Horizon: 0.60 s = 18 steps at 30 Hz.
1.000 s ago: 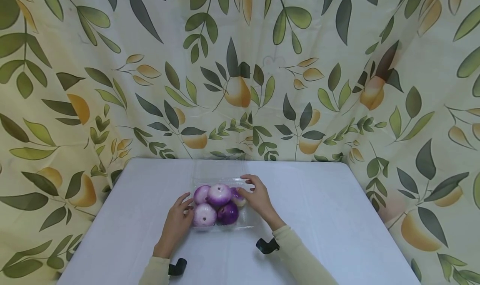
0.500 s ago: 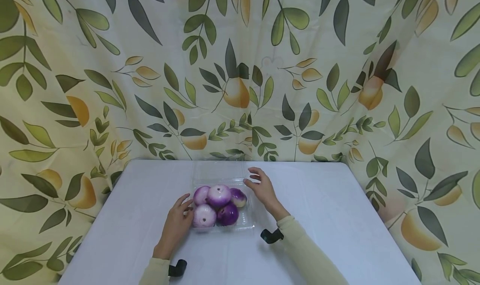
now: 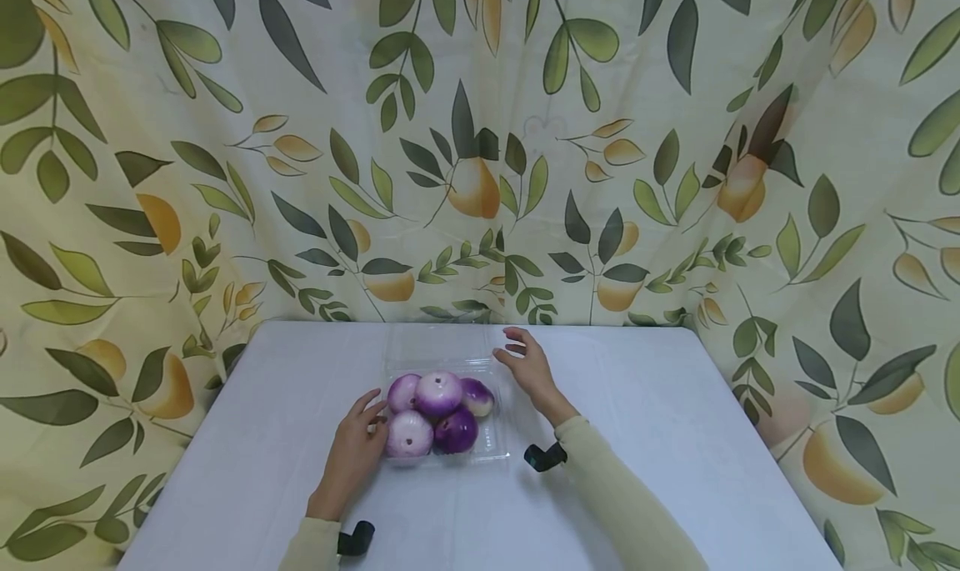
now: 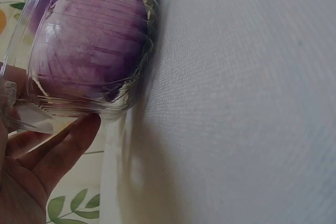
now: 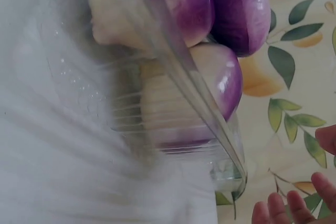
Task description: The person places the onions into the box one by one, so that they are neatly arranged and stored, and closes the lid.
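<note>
Several purple onions (image 3: 439,393) sit in a clear plastic container (image 3: 491,442) on the table, its clear lid (image 3: 435,342) folded back behind it. My left hand (image 3: 355,439) is at the container's left side; in the left wrist view the fingers (image 4: 73,140) touch the ribbed wall from below and part of the hand shows behind the rim. My right hand (image 3: 531,369) hovers past the far right corner, fingers spread and holding nothing. In the right wrist view its fingertips (image 5: 277,205) are apart from the container wall beside a purple-and-cream onion (image 5: 189,95).
A white cloth (image 3: 615,404) covers the table. Behind and on both sides hangs a curtain (image 3: 480,246) printed with leaves and fruit. Each wrist carries a black camera mount, one (image 3: 356,538) on the left and another (image 3: 545,457) on the right.
My right hand has let go of the right-hand onion and drawn back up and to the right, off the container. The left hand and the container have stayed in place.
</note>
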Available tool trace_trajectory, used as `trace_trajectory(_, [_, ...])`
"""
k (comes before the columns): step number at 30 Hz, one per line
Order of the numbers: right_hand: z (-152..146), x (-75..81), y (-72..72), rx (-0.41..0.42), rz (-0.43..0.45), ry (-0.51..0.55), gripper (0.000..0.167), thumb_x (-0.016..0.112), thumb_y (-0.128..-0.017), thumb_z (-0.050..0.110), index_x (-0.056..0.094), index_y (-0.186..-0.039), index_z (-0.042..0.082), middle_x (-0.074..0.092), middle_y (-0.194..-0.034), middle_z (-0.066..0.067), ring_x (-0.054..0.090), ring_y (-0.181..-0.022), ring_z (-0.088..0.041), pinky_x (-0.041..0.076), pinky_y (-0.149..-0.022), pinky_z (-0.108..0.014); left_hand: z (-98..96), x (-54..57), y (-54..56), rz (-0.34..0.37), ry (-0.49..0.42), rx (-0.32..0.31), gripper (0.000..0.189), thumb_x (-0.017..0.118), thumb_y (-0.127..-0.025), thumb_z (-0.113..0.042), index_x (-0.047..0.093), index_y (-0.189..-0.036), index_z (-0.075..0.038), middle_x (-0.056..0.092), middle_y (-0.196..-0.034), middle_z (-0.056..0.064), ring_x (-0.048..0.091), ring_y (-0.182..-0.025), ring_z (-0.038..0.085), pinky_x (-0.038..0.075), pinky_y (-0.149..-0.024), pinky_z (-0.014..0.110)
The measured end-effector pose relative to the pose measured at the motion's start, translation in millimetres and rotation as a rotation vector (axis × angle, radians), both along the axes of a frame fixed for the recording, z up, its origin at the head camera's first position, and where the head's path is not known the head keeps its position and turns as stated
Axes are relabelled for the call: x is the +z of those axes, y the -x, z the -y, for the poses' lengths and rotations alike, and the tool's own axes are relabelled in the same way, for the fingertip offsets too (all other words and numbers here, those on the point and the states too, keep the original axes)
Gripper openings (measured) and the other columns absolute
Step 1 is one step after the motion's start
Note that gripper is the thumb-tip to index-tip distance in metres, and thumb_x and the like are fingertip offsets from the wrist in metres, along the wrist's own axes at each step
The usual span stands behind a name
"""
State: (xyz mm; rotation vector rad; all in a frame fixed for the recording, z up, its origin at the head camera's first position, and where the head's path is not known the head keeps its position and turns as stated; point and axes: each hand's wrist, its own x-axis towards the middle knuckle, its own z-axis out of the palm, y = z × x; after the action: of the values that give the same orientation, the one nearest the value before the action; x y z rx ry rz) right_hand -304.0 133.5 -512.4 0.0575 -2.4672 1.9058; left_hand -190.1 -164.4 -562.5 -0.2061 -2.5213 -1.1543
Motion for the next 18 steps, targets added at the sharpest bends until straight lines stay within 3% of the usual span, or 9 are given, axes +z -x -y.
trace_trajectory(8, [-1.6, -6.6, 15.5, 0.004, 0.103, 0.058, 0.057, 0.067, -0.090, 0.018, 0.045, -0.143, 0.011, 0.042, -0.150, -0.017, 0.048, -0.135, -0.036, 0.044, -0.110, -0.048, 1.5, -2.3, 1.5, -0.005, 0.008, 0.004, 0.033, 0.059, -0.087, 0.002, 0.067, -0.118, 0.006, 0.057, -0.139, 0.015, 0.072, -0.094, 0.025, 0.061, -0.076, 0.035])
trace_trajectory(18, [-5.9, -12.3, 34.0, 0.023, 0.211, 0.159, 0.063, 0.064, -0.093, 0.014, 0.036, -0.149, 0.008, 0.037, -0.153, -0.021, 0.047, -0.134, -0.038, 0.045, -0.109, -0.049, 0.9, -3.3, 2.4, -0.023, 0.016, 0.006, 0.033, 0.061, -0.085, 0.003, 0.068, -0.117, 0.006, 0.057, -0.138, 0.016, 0.073, -0.092, 0.024, 0.061, -0.074, 0.035])
